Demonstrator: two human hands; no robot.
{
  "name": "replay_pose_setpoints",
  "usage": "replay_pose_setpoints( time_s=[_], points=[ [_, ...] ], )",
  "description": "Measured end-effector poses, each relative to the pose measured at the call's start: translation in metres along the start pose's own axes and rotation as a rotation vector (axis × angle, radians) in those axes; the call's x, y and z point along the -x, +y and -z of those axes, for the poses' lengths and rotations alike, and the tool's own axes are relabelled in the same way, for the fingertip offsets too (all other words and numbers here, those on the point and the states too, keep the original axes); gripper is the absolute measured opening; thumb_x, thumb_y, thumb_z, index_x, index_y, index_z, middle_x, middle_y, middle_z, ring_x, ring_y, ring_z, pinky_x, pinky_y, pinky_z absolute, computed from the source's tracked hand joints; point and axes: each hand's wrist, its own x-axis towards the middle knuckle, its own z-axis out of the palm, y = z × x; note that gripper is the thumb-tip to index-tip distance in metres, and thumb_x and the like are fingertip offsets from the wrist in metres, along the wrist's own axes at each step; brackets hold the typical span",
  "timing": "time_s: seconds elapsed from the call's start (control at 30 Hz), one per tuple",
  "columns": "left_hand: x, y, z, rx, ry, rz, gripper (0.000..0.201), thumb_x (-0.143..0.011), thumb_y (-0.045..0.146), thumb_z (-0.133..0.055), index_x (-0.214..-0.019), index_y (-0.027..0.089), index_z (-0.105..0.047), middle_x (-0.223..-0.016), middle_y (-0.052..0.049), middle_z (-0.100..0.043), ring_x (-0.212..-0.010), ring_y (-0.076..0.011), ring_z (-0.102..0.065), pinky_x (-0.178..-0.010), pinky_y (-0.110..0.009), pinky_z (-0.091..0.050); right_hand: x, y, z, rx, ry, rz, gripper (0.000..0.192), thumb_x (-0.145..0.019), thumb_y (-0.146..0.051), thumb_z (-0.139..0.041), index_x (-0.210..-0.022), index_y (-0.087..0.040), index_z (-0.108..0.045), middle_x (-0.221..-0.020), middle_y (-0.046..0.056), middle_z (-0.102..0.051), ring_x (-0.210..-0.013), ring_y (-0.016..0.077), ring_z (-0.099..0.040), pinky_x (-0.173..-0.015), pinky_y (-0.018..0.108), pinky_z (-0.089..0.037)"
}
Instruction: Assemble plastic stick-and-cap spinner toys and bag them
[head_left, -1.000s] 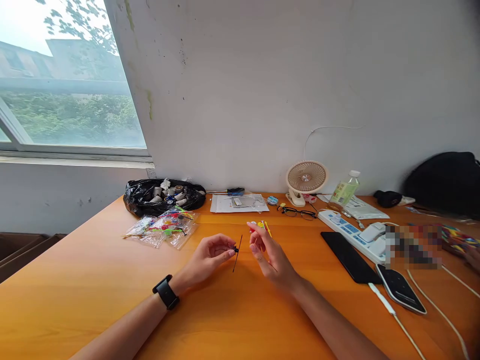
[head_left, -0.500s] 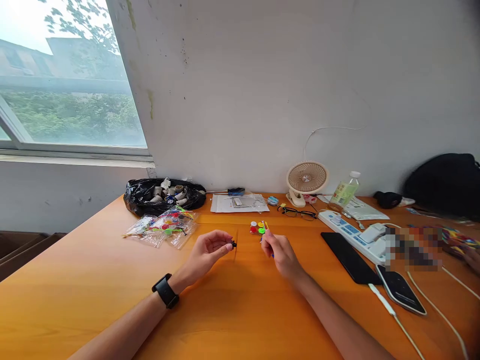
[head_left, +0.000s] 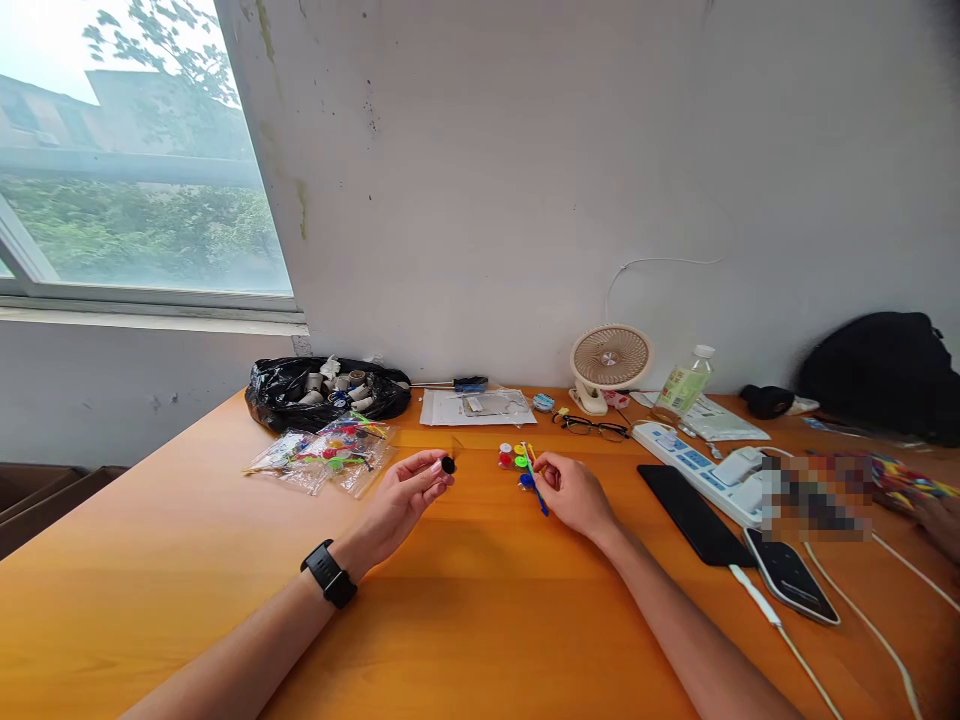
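Pinched in the fingertips of my left hand (head_left: 411, 492) is a small black round piece (head_left: 448, 465), its flat face toward me. A thin, see-through blade-like shape (head_left: 457, 446) sticks up beside it; I cannot make out how the two join. My right hand (head_left: 576, 495) has its fingers curled and pressed against thin plastic sticks (head_left: 538, 490), blue with lighter ones at the top; how many it grips is hidden. Just left of those fingers lie small discs: red (head_left: 507, 460), green (head_left: 520, 462) and blue (head_left: 526, 482), with white and yellow ones behind.
Clear bags of coloured parts (head_left: 322, 455) and a black bag of pipe pieces (head_left: 326, 390) lie at left. At the back are papers (head_left: 442, 408), glasses (head_left: 592, 427) and a fan (head_left: 609, 358). A power strip (head_left: 694, 470) and phones (head_left: 682, 512) lie right; another person's hand (head_left: 937, 520) shows beyond.
My left hand has drawn back left and raised the black piece, turning its round face toward me. My right hand has shifted slightly right, showing more of the blue stick and blue disc.
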Motion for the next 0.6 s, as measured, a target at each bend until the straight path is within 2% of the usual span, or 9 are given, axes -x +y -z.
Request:
replay_pose_setpoints(
  time_s=[0.17,0.37,0.6],
  points=[
    [-0.0013,0.0017,0.0005,0.065,-0.012,0.033,0.029,-0.082,0.019,-0.086,-0.109,0.016,-0.076,-0.105,-0.006,-0.076,-0.090,-0.0106,-0.070,-0.086,-0.020,-0.055,0.0052,-0.0072,0.0056,0.167,-0.040,0.007,0.010,-0.085,-0.030,-0.065,-0.082,-0.022,-0.060,-0.072,-0.001,-0.066,-0.064,0.0153,-0.055,-0.057,0.027,-0.023],
    [0.0025,0.0030,-0.0030,0.088,-0.029,0.046,0.029,-0.083,0.018,-0.084,-0.109,0.012,-0.074,-0.103,-0.009,-0.076,-0.087,-0.0119,-0.071,-0.083,-0.020,-0.056,0.0062,-0.0059,0.0032,0.271,-0.090,-0.020,0.021,-0.092,-0.038,-0.062,-0.080,-0.021,-0.057,-0.074,0.003,-0.068,-0.064,0.0163,-0.056,-0.058,0.029,-0.020],
    [0.0032,0.0025,-0.0031,0.082,-0.023,0.062,0.035,-0.086,0.017,-0.082,-0.119,0.015,-0.069,-0.106,-0.011,-0.077,-0.089,-0.0129,-0.073,-0.085,-0.021,-0.057,0.0038,-0.0029,0.0004,0.312,-0.078,-0.057,0.015,-0.090,-0.026,-0.059,-0.077,-0.020,-0.059,-0.073,0.005,-0.069,-0.064,0.0179,-0.059,-0.057,0.030,-0.020]
  ],
)
